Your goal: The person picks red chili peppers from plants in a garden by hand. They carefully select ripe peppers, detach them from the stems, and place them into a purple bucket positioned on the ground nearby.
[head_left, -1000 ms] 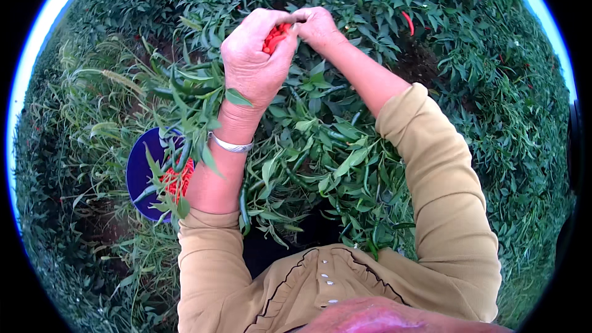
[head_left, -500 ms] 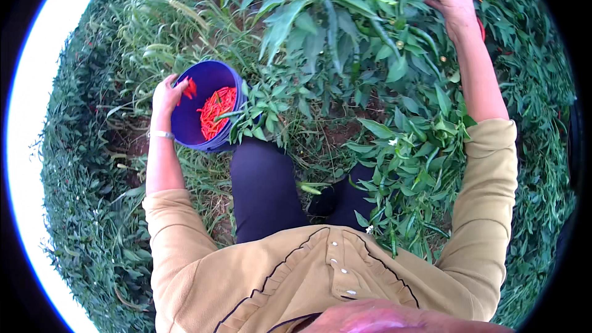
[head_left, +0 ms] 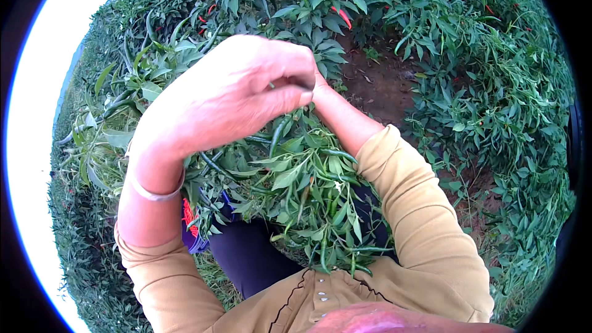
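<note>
My left hand [head_left: 231,89] is raised large and slightly blurred in front of the chilli plant. Its fingers curl in toward the thumb, and what they hold, if anything, is hidden. Behind its fingertips, my right hand [head_left: 320,86] shows only around the wrist; its fingers are out of sight. Both hands are above a leafy chilli plant [head_left: 287,176] hung with several green chillies [head_left: 339,155]. Below my left forearm, a blue bucket [head_left: 198,245] is mostly covered by leaves and my arm. Part of its load of red chillies [head_left: 190,217] shows.
More chilli plants stand all round, and ripe red chillies [head_left: 341,17] hang on those ahead. Bare brown soil [head_left: 379,83] runs between the rows at the right. My dark trouser leg [head_left: 250,256] is beside the bucket, under the plant's branches.
The view has swung to the right. My left hand has left the bucket, where it held red chillies, and come up over the plant. My right hand is now close behind it.
</note>
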Motion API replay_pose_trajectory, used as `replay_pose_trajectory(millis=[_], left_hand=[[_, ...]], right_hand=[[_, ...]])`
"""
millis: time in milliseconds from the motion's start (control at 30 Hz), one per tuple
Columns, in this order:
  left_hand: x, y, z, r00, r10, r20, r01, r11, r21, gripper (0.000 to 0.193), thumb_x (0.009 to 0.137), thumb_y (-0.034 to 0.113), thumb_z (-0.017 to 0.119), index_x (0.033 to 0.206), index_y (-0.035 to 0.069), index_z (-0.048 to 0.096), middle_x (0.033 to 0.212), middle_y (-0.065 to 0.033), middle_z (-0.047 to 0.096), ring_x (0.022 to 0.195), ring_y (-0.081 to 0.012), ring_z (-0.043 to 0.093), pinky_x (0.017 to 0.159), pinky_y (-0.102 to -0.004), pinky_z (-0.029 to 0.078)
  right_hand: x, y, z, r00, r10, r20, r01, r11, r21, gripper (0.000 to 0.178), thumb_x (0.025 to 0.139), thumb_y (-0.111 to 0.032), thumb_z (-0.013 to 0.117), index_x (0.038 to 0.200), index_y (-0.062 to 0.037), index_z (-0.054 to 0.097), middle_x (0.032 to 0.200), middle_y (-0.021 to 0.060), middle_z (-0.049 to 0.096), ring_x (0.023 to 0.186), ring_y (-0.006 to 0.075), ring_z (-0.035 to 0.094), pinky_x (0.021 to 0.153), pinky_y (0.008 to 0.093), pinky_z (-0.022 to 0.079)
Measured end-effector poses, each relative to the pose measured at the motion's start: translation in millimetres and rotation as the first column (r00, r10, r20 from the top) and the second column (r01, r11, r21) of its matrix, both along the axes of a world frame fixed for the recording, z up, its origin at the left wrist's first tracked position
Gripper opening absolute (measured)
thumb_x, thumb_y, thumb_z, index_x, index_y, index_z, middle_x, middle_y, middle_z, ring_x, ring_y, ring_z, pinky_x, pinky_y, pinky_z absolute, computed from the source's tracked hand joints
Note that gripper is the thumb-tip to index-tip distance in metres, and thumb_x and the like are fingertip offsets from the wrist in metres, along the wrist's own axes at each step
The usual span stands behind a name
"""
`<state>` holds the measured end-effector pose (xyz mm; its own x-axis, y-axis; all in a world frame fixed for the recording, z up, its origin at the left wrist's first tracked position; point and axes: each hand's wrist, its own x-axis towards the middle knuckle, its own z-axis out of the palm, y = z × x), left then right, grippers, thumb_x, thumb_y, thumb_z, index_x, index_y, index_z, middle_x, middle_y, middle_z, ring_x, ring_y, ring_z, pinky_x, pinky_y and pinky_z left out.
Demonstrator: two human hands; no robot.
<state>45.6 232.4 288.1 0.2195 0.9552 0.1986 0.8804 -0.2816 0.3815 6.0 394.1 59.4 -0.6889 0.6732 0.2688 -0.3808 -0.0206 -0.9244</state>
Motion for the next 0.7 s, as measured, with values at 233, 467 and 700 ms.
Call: replay_pose_trajectory(millis=[233, 467, 700], left_hand=[[-65, 176, -103, 0.742, 0.248, -0.623, -0.117, 0.963, 0.244, 0.027, 0.076, 0.004, 0.059, 0.102, 0.012, 0.064, 0.103, -0.0081, 0.06, 0.102, -0.0269, 0.058, 0.082, -0.0385, 0.052], [-81, 196, -136, 0.706, 0.398, -0.586, -0.191, 0.903, 0.384, 0.019, 0.074, 0.004, 0.058, 0.09, 0.012, 0.065, 0.097, -0.0073, 0.059, 0.098, -0.0262, 0.058, 0.082, -0.0368, 0.05], [-130, 192, -146, 0.847, 0.506, 0.164, -0.516, 0.707, 0.484, 0.014, 0.083, 0.008, 0.059, 0.095, 0.005, 0.065, 0.086, -0.0113, 0.062, 0.071, -0.0248, 0.063, 0.066, -0.036, 0.052]], right_hand=[[-18, -19, -12, 0.918, -0.384, 0.097, 0.28, 0.803, 0.526, 0.023, 0.077, -0.024, 0.062, 0.077, -0.0003, 0.065, 0.083, 0.0198, 0.068, 0.078, 0.0361, 0.065, 0.067, 0.0414, 0.049], [35, 6, -4, 0.995, -0.055, 0.082, 0.056, 0.998, -0.014, 0.012, 0.076, -0.005, 0.064, 0.085, 0.0028, 0.068, 0.081, 0.0127, 0.069, 0.075, 0.0141, 0.062, 0.07, 0.0306, 0.049], [62, 30, 7, 0.992, -0.126, -0.018, 0.117, 0.958, -0.261, 0.008, 0.083, -0.005, 0.063, 0.089, 0.0002, 0.066, 0.076, 0.0028, 0.065, 0.064, 0.0082, 0.059, 0.057, 0.0221, 0.048]])
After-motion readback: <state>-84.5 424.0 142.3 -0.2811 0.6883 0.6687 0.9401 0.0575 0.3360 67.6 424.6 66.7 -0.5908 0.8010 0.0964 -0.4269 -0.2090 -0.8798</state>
